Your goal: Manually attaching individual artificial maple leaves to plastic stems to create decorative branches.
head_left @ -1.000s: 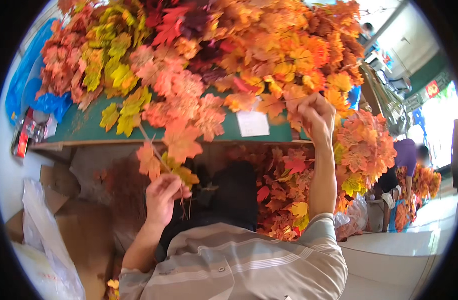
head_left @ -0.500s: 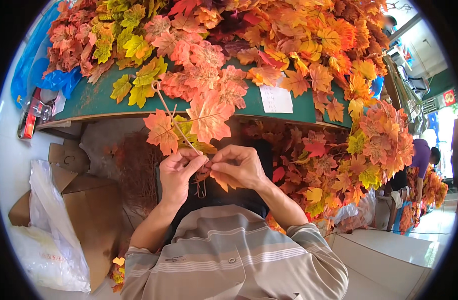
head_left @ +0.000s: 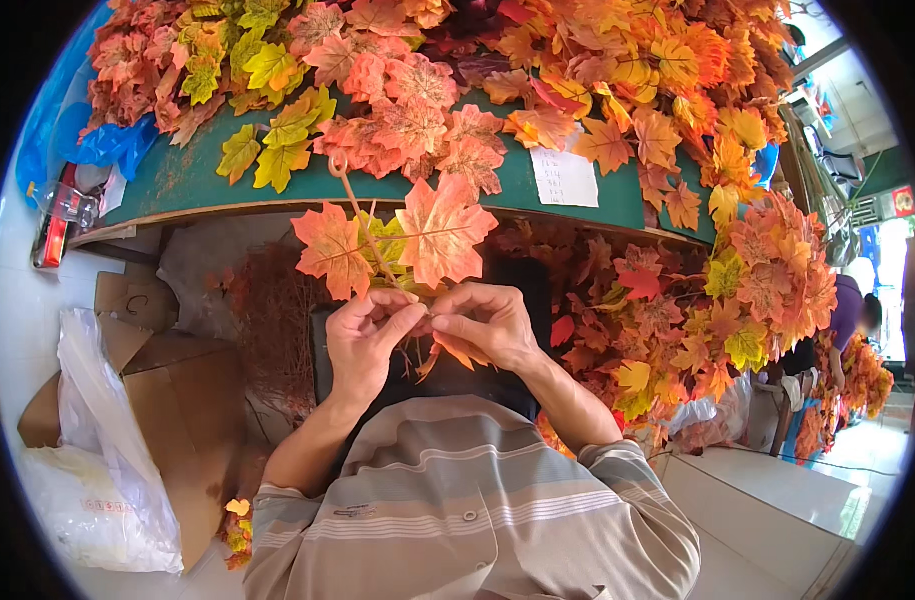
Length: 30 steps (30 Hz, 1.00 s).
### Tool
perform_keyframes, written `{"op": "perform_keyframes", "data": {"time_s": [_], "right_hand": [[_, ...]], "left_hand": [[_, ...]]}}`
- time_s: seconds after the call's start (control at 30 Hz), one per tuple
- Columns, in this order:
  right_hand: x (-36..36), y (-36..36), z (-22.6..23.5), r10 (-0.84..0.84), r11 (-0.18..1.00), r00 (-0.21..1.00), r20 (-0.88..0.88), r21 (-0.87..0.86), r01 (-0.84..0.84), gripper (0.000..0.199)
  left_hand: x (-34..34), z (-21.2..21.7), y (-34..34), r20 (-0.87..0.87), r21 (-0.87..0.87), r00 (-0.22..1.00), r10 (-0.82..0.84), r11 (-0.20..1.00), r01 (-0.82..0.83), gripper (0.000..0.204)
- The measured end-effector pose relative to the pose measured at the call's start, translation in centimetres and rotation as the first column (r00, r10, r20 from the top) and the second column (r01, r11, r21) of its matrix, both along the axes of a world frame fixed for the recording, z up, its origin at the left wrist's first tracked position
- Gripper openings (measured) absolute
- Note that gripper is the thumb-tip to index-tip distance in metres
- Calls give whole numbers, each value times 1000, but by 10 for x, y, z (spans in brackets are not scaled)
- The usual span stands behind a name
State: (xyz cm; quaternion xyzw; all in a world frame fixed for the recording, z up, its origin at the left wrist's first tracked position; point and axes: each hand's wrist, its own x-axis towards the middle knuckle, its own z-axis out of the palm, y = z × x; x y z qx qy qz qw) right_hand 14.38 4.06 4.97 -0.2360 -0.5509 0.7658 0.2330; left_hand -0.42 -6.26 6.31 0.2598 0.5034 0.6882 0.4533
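In front of my chest, my left hand [head_left: 372, 335] pinches a thin brown stem [head_left: 357, 212] that rises from its fingertips and ends in a small loop. Orange-pink artificial maple leaves spread from it: one on the left [head_left: 332, 250], a larger one on the right [head_left: 443, 232], with yellow-green leaf [head_left: 389, 245] between them. Close beside it, my right hand [head_left: 487, 325] has thumb and forefinger pressed together at the stem's lower part. What exactly those fingertips hold is too small to make out. An orange leaf [head_left: 461, 350] hangs beneath the right fingers, and thin stem ends dangle below.
A green table [head_left: 207, 190] ahead bears heaps of red, orange and yellow leaves [head_left: 667, 60] and a paper note [head_left: 565, 178]. More leaf bunches [head_left: 667, 320] hang at right. A cardboard box [head_left: 187, 420] and plastic bag [head_left: 97, 500] stand left. Another person [head_left: 849, 310] bends far right.
The looped stem stands more upright, and its leaves have turned and sit slightly further right. Both hands stay pinched close together. The whole view has shifted a little.
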Motion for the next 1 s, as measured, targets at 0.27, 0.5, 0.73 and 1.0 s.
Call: {"op": "perform_keyframes", "data": {"time_s": [0.27, 0.5, 0.73, 1.0], "right_hand": [[-1, -2, 4, -6, 999, 1000, -5, -47, 6, 6], [0, -4, 4, -55, 998, 998, 22, 46, 54, 11], [-1, 0, 9, 14, 997, 995, 102, 73, -22, 9], [-8, -7, 3, -6, 984, 1000, 16, 179, 3, 9]], "left_hand": [[-1, -4, 0, -17, -7, 999, -31, 999, 31, 7], [-2, -2, -2, 103, -51, 993, -52, 997, 58, 6], [-3, 3, -5, 99, -53, 992, -82, 995, 87, 7], [-8, 7, -10, 191, -50, 973, -128, 989, 140, 6]]}}
